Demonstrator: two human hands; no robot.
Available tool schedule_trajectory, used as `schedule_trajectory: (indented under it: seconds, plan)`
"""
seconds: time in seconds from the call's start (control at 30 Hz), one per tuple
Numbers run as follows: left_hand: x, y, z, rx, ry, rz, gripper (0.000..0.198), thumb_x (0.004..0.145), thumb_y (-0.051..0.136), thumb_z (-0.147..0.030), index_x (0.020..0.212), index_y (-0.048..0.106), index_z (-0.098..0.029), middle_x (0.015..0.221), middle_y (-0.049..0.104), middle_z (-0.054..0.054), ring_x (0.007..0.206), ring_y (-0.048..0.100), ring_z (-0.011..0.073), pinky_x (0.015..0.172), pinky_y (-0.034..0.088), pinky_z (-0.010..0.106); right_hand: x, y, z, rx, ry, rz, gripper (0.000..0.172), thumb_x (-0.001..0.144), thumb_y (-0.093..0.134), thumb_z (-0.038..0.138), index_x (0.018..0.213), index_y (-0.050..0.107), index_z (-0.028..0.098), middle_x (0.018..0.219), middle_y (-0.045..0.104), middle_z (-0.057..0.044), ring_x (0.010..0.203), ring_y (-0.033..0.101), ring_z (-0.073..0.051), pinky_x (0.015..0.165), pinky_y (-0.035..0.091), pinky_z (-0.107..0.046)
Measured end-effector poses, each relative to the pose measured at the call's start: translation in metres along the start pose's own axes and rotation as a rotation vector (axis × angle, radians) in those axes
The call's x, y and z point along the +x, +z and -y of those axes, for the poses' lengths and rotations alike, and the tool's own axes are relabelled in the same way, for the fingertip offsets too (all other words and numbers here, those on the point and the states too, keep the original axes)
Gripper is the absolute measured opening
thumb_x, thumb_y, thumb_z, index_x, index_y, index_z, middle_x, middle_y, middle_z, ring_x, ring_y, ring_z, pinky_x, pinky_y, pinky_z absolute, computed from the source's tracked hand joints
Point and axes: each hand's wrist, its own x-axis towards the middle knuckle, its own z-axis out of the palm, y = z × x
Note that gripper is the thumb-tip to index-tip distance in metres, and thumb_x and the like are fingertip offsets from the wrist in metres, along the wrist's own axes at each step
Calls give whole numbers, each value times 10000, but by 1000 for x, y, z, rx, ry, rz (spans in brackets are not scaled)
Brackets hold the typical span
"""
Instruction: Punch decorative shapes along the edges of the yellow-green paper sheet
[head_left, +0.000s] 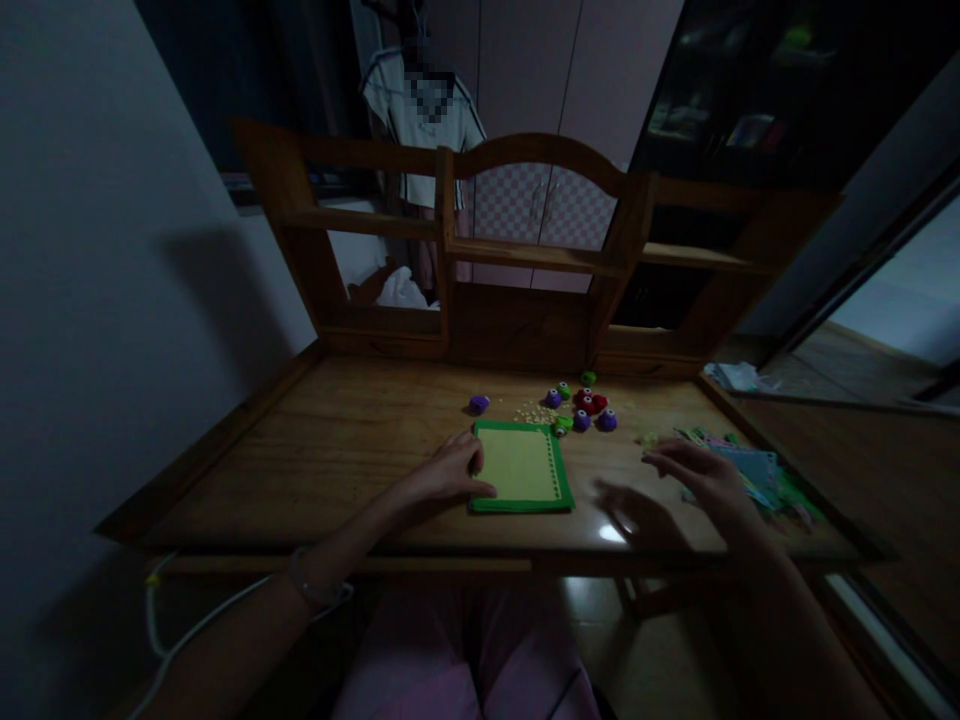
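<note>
A yellow sheet framed in green (523,466) lies flat on the wooden desk (337,450) in front of me. My left hand (450,470) rests on the desk at the sheet's left edge, fingers curled against it. My right hand (694,472) hovers open, palm down, fingers spread, just left of a pile of coloured paper sheets (754,475) at the desk's right. Behind the sheet lie several small round punches in purple, red and green (585,405), one purple punch (478,404) apart on the left, and a scatter of tiny yellow cut-outs (536,412).
A wooden shelf unit (525,250) stands along the back of the desk. A grey wall (90,300) is close on the left. A white cable (172,630) hangs below the desk's front edge. Clothes hang on a wardrobe behind. The room is dim.
</note>
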Motion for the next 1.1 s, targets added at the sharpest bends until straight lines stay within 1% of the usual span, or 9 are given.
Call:
schedule_trajectory:
  seconds: [0.1,0.2,0.3,0.37,0.5,0.6,0.77,0.97,1.1]
  plan:
    - [-2,4,-3,42,11,-48,445,593,716,-548,772,515,-194,937,499,30,903,454,215,738,375,294,-3,-18,-18,-177,-25,-316,375,753,610,542,904,682,207,912,681,-68,788,636,-227,702,487,-335]
    - [-7,12,-13,138,-8,-157,473,604,699,-597,746,491,-197,896,497,33,893,459,227,757,382,319,-10,-29,-40,-393,-18,-461,362,801,542,530,908,683,215,989,671,-89,792,638,-234,706,486,-357]
    - [-14,21,-31,251,0,-292,433,686,635,-605,782,508,-202,964,506,57,977,450,253,839,373,364,-19,-32,-54,-615,-28,-471,358,811,517,506,903,685,204,1151,603,-117,915,611,-278,801,465,-426]
    - [-18,27,-46,303,22,-346,421,720,612,-592,866,537,-204,1033,514,77,1035,441,268,894,357,398,-25,-30,-57,-682,-37,-457,372,809,517,484,992,668,198,1259,527,-127,1029,565,-307,857,444,-460]
    - [-22,38,-68,342,161,-330,524,757,579,-576,1130,535,-211,1274,463,111,1235,347,298,1020,281,444,-34,-20,-49,-700,-84,-477,452,828,501,436,1220,554,218,1449,315,-107,1207,440,-320,949,393,-476]
    - [-19,42,-72,342,226,-298,516,809,521,-558,1201,530,-223,1360,432,100,1337,238,292,1072,227,453,-36,-13,-41,-699,-118,-510,468,839,494,419,1263,517,224,1497,219,-90,1286,346,-329,1009,331,-494]
    - [-9,42,-67,290,216,-264,382,889,428,-492,1122,591,-237,1262,546,66,1320,308,247,1062,264,416,-32,-2,-35,-624,-162,-506,390,850,492,396,1186,571,214,1448,308,-92,1279,365,-302,1027,333,-471]
    - [-7,36,-64,356,267,-178,378,853,509,-478,1107,568,-205,1255,536,103,1177,457,253,995,331,392,-28,13,-28,-521,-236,-463,324,861,493,370,1108,613,198,1396,383,-106,1269,386,-290,1033,341,-466]
    - [-6,37,-74,434,302,-117,227,878,495,-382,967,589,-195,1080,599,102,1048,510,253,919,361,397,-27,23,-25,-455,-260,-412,277,873,483,354,1027,649,195,1343,448,-110,1225,440,-285,1024,359,-477]
